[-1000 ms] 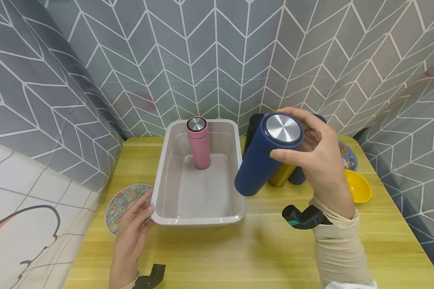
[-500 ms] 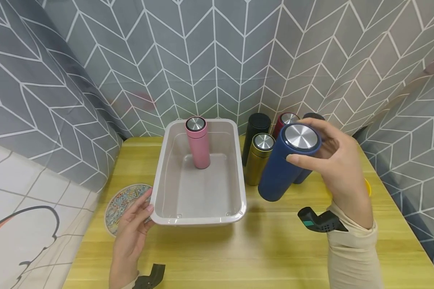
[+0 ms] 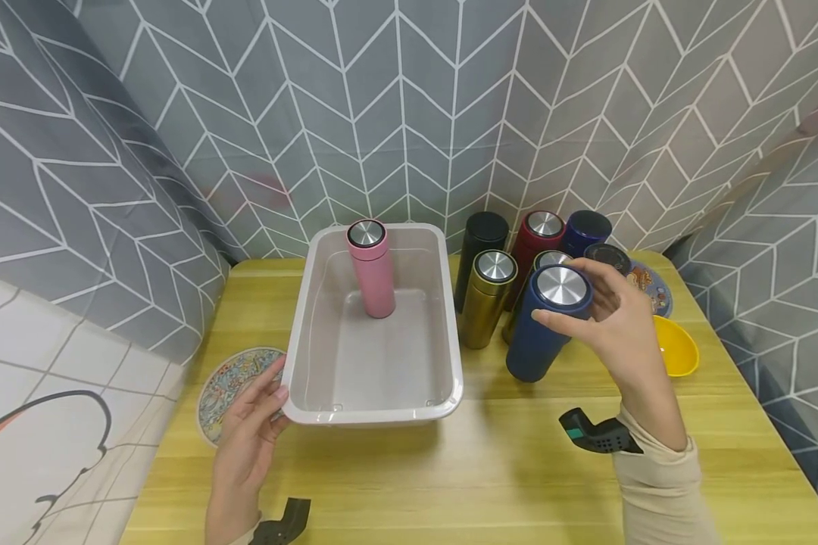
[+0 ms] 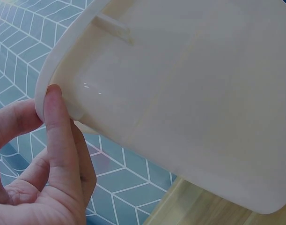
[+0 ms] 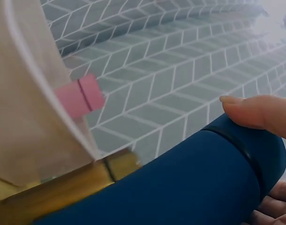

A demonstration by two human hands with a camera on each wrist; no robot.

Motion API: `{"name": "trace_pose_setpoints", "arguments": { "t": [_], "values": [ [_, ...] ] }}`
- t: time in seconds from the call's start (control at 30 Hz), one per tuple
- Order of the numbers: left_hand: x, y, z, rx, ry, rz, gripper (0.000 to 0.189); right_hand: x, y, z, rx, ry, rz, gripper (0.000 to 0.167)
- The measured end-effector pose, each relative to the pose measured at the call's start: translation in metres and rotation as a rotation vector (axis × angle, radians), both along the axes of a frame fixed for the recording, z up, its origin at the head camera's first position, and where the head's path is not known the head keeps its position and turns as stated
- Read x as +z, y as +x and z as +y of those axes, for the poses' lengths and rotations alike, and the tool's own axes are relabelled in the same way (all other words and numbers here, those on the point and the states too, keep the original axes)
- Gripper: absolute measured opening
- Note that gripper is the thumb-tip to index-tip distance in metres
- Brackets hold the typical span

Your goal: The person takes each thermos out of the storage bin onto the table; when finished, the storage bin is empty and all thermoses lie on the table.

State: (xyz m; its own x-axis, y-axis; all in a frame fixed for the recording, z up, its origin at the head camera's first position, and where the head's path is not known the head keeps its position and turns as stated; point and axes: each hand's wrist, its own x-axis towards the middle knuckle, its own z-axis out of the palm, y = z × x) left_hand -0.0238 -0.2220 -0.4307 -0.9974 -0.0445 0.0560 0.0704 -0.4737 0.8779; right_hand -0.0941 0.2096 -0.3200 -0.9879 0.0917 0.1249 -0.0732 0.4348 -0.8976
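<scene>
My left hand (image 3: 248, 435) pinches the near left corner of a pale plastic basin (image 3: 375, 417); the left wrist view shows thumb and fingers at its rim (image 4: 41, 93). Inside the basin, toward the back, a pink thermos bottle (image 3: 373, 280) with a silver-topped lid stands upright. To the right, my right hand (image 3: 620, 325) grips a blue thermos bottle (image 3: 535, 344) around its lid end. The bottle leans slightly, its base close over the table. Just left of it stands a gold thermos bottle (image 3: 484, 310). The blue one partly hides a second gold bottle (image 3: 551, 258).
Behind the golds stand a black bottle (image 3: 480, 261), a red bottle (image 3: 532, 244), a shiny dark-blue bottle (image 3: 586, 231) and a dark-lidded one (image 3: 607, 256). At right are a yellow bowl (image 3: 678, 350) and a round patterned mat (image 3: 654, 291). Another patterned mat (image 3: 221, 393) lies left.
My right hand has carried the blue thermos bottle from beside the basin's right rim to the right, then lower, in front of the other bottles. The left hand stays at the basin.
</scene>
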Motion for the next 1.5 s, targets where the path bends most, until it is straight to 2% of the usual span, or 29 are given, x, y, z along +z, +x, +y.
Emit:
{"name": "trace_pose_setpoints", "arguments": {
  "t": [0.3, 0.7, 0.87, 1.13, 1.5],
  "values": [
    [0.002, -0.002, 0.000, 0.006, -0.016, -0.013, 0.044, -0.029, 0.004, 0.010, -0.053, -0.059, -0.046, 0.071],
    [0.000, -0.003, 0.000, -0.001, -0.006, 0.001, 0.044, -0.045, 0.003, 0.018, -0.076, -0.080, -0.064, 0.071],
    [0.000, -0.003, 0.000, 0.001, -0.010, -0.001, 0.044, -0.052, 0.002, 0.018, -0.112, -0.124, -0.065, 0.069],
    [0.000, -0.001, 0.000, 0.006, -0.003, 0.004, 0.044, -0.056, 0.000, 0.019, -0.157, -0.176, -0.083, 0.070],
    [-0.001, 0.000, 0.000, 0.004, -0.011, 0.012, 0.044, -0.054, 0.001, 0.019, -0.162, -0.145, -0.116, 0.077]
  ]
}}
